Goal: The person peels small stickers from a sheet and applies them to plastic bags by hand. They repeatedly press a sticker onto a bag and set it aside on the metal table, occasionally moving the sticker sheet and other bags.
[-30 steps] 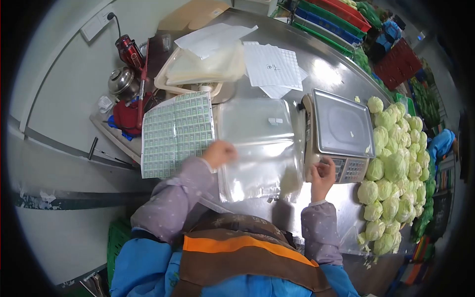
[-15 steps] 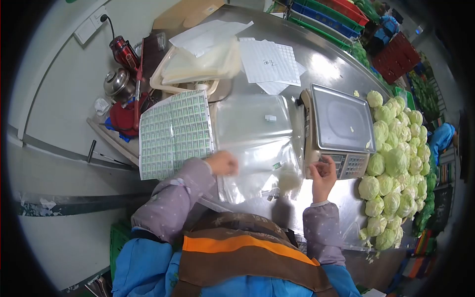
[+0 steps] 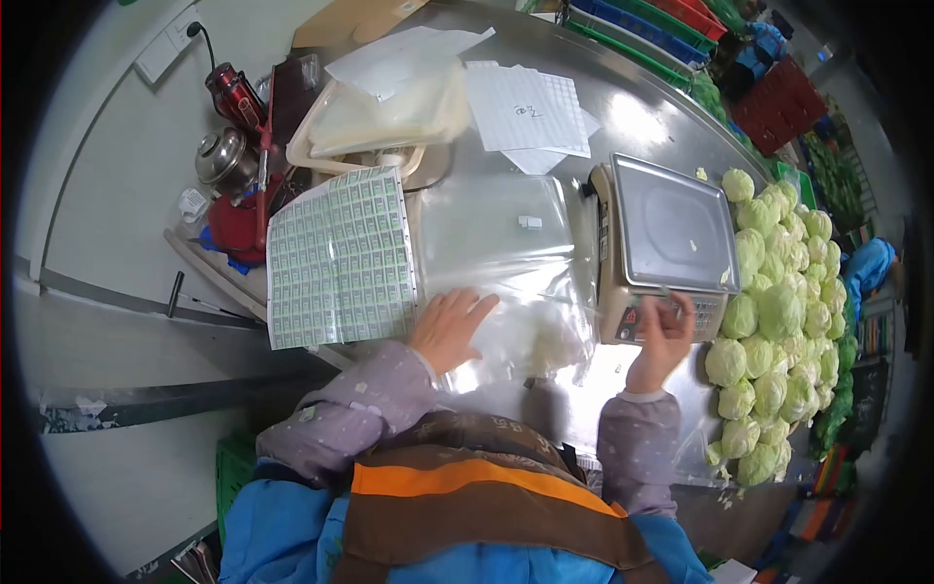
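A stack of clear plastic bags [image 3: 486, 238] lies in front of me. My left hand [image 3: 450, 329] rests on its near left part, palm down, fingers spread. To the left of the bags is a sheet of green-printed labels [image 3: 341, 263]. My right hand [image 3: 664, 341] is raised over the front panel of the weighing scale [image 3: 671, 229], thumb and fingers pinched. A small greenish piece, like one label, shows at its fingertips, which are blurred. A white tag [image 3: 529, 223] sits on the upper part of the bags.
Pale green cabbages [image 3: 769, 341] are heaped to the right of the scale. Behind the bags are paper sheets [image 3: 525, 112] and a cream tray [image 3: 306, 146] with plastic sheets. A red flask [image 3: 233, 97] and metal pot [image 3: 224, 159] stand at left. Crates [image 3: 642, 29] are stacked at the back.
My left hand has moved right onto the bags and spread its fingers. My right hand has shifted right across the scale's panel. The green label seen on the bags no longer shows there.
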`<state>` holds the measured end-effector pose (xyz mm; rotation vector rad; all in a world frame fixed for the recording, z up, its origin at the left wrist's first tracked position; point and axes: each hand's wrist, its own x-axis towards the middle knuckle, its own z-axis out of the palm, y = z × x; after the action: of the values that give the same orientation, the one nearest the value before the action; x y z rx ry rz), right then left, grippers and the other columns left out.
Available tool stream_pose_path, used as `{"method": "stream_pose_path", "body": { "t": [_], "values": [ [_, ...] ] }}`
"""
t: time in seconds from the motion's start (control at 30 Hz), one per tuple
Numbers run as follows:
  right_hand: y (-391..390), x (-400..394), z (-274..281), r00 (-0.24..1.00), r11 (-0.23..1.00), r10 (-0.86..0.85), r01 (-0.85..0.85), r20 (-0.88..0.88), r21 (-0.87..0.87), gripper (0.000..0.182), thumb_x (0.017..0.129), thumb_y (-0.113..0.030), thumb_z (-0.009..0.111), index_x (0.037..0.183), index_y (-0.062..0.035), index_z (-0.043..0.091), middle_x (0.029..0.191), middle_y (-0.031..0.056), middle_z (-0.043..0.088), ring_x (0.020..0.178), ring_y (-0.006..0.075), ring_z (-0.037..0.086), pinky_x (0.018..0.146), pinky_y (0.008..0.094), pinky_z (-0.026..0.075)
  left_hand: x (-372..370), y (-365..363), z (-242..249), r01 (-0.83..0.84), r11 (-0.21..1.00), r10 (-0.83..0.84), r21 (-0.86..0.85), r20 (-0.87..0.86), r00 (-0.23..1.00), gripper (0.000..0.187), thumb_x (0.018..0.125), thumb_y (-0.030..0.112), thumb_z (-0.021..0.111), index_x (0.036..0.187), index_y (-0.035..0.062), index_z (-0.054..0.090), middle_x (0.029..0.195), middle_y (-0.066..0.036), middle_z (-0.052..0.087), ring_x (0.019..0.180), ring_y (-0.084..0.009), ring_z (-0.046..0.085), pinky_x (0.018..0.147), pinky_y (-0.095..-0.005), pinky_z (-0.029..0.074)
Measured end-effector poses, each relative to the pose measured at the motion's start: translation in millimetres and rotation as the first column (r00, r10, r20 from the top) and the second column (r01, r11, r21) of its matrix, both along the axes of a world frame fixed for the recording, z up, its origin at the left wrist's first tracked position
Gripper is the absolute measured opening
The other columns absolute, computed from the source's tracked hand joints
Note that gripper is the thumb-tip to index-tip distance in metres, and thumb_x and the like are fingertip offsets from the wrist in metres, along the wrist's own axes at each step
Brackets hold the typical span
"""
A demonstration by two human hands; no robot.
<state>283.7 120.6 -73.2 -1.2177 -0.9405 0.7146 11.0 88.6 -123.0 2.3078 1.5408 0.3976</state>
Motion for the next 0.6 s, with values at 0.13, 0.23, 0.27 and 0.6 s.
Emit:
{"method": "stream_pose_path", "body": {
  "t": [0.13,0.23,0.27,0.6],
  "values": [
    [1,21,19,0.99,0.999,0.027,-0.031,-0.14,-0.026,0.036,0.082,0.001,0.065,0.113,-0.008,0.051,0.083,0.0046,0.065,0.069,0.0064,0.056,0.055,0.0187,0.039,0,26,5,-0.181,0.971,0.186,-0.158,0.016,0.982,0.095,0.063,0.022,0.081,0.142,0.0122,0.029,0.13,-0.017,0.041,0.115,-0.0331,0.046,0.097,-0.0426,0.037],
    [-4,14,-9,0.956,0.943,0.29,-0.277,0.049,-0.186,0.041,0.078,0.005,0.065,0.113,-0.007,0.049,0.082,0.0054,0.065,0.071,0.0091,0.06,0.057,0.0201,0.044,-8,66,6,-0.556,0.823,0.431,0.12,0.505,0.747,0.091,0.068,0.021,0.079,0.142,0.0074,0.028,0.136,-0.022,0.037,0.115,-0.0382,0.046,0.096,-0.0444,0.039],
    [-5,2,-22,0.912,0.894,0.41,-0.394,0.033,-0.215,0.046,0.075,0.007,0.066,0.114,-0.0077,0.049,0.079,0.0062,0.065,0.065,0.0088,0.058,0.055,0.0207,0.044,-10,66,9,-0.556,0.823,0.432,0.119,0.506,0.747,0.091,0.068,0.021,0.079,0.142,0.0074,0.028,0.136,-0.022,0.037,0.115,-0.0382,0.046,0.096,-0.0444,0.039],
    [8,-40,-97,0.746,0.926,0.25,0.001,0.617,-0.377,0.047,0.071,-0.001,0.069,0.113,-0.0086,0.05,0.086,0.0037,0.063,0.067,0.0109,0.057,0.058,0.0249,0.045,-18,9,-61,0.116,0.912,-0.086,-0.393,0.093,0.992,0.019,0.068,0.024,0.072,0.076,0.0077,0.065,0.079,-0.009,0.064,0.08,-0.0305,0.061,0.073,-0.0403,0.048]
  ]
}}
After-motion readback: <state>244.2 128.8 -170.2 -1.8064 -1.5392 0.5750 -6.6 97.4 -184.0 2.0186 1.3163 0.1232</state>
